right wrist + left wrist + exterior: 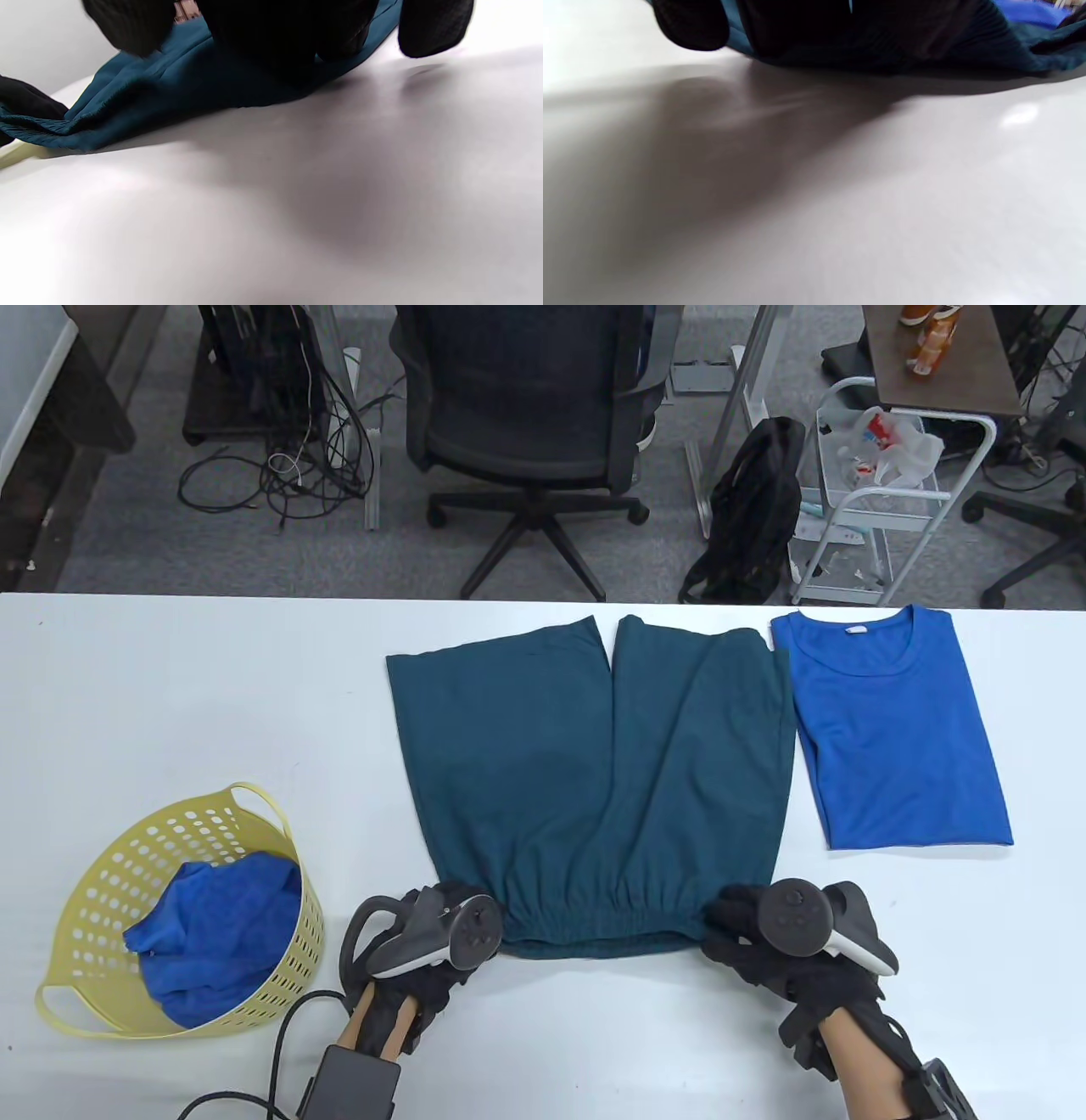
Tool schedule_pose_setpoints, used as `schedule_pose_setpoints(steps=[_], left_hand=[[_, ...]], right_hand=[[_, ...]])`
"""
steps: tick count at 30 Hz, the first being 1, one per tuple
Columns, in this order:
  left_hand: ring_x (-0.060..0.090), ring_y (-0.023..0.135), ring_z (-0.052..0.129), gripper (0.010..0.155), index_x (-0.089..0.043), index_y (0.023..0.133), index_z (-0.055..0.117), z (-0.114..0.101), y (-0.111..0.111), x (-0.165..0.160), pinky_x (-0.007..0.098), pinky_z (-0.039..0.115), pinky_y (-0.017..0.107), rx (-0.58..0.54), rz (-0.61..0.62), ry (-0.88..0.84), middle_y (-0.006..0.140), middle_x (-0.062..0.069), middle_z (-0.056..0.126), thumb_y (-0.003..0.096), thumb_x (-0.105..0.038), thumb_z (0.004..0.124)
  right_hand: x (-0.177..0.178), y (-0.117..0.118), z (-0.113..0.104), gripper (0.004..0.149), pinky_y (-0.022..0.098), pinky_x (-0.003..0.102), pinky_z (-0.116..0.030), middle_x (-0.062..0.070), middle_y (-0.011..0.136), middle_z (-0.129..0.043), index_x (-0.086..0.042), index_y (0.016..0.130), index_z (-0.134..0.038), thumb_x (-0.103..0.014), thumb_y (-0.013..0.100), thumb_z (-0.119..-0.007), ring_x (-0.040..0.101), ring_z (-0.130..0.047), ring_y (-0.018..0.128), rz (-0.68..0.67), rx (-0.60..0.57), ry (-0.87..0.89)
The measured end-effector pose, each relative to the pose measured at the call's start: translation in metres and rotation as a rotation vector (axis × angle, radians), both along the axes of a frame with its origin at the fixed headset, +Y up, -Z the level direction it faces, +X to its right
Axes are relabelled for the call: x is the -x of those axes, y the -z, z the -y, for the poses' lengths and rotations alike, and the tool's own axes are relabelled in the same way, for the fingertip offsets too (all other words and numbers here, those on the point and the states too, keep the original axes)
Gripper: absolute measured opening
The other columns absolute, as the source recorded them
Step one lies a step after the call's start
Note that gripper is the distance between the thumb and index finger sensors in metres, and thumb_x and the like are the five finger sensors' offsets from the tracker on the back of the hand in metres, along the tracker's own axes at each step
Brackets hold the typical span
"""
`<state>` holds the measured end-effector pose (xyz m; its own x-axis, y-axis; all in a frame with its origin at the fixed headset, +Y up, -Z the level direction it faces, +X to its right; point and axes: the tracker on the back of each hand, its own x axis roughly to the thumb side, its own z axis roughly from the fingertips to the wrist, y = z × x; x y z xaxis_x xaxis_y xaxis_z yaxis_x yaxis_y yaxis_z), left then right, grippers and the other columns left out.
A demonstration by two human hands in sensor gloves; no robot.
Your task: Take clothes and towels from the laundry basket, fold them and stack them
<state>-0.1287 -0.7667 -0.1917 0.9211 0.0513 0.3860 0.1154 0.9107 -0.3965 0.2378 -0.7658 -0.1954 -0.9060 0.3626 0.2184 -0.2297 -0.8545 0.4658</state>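
Both hands, left hand [441, 929] and right hand [768, 929], apparently pinch teal shorts [594, 763] at gathered waistband.

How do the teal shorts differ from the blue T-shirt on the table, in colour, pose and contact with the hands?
The teal shorts are dark teal; the blue T-shirt is bright blue. The shorts lie spread open, both legs showing; the T-shirt is folded into a narrow panel. The left hand and right hand hold the shorts' waistband; nothing touches the T-shirt. Both lie flat.
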Motion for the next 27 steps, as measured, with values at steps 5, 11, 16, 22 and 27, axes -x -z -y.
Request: schedule_pose_setpoints(steps=[5,11,16,22,27], left_hand=[[0.034,0.109,0.070,0.062,-0.032,0.102,0.077,-0.001,0.001,-0.001,0.062,0.067,0.075,0.006,-0.053,-0.052,0.116,0.001,0.071,0.0527,-0.064,0.057],[0.040,0.114,0.061,0.081,-0.033,0.120,0.045,0.006,-0.003,-0.011,0.067,0.064,0.076,-0.060,-0.025,0.135,0.129,0.013,0.049,0.0494,-0.053,0.080],[0.052,0.117,0.037,0.105,-0.025,0.125,0.022,0.011,0.001,-0.004,0.073,0.055,0.076,0.140,-0.019,0.119,0.130,0.026,0.022,0.0450,-0.059,0.081],[0.054,0.116,0.027,0.111,-0.024,0.124,0.016,0.015,0.002,-0.002,0.075,0.052,0.077,0.212,-0.015,0.123,0.128,0.026,0.014,0.0423,-0.061,0.081],[0.053,0.116,0.033,0.107,-0.025,0.124,0.021,0.005,0.003,-0.001,0.072,0.055,0.076,0.197,-0.030,0.132,0.129,0.025,0.019,0.0431,-0.061,0.080]], right_hand=[[0.016,-0.008,0.001,0.044,0.067,0.067,-0.063,0.014,0.107,-0.073,-0.013,0.090,-0.086,-0.040,0.059,-0.072,0.043,-0.070,0.096,-0.022,-0.154,-0.141],[0.031,-0.014,0.005,0.066,0.068,0.072,-0.059,0.022,0.115,-0.059,-0.012,0.111,-0.062,-0.038,0.054,-0.082,0.050,-0.062,0.100,-0.009,-0.182,-0.302],[0.015,-0.008,0.011,0.090,0.070,0.078,-0.046,0.033,0.121,-0.024,-0.004,0.121,-0.029,-0.043,0.057,-0.078,0.061,-0.031,0.105,0.043,0.063,-0.224],[0.012,-0.006,0.013,0.100,0.069,0.079,-0.046,0.037,0.117,-0.013,0.002,0.118,-0.020,-0.047,0.054,-0.080,0.065,-0.022,0.101,0.036,0.143,-0.249],[0.016,-0.009,0.002,0.100,0.069,0.078,-0.049,0.040,0.117,-0.023,0.004,0.119,-0.028,-0.051,0.053,-0.078,0.068,-0.035,0.101,0.042,0.093,-0.287]])
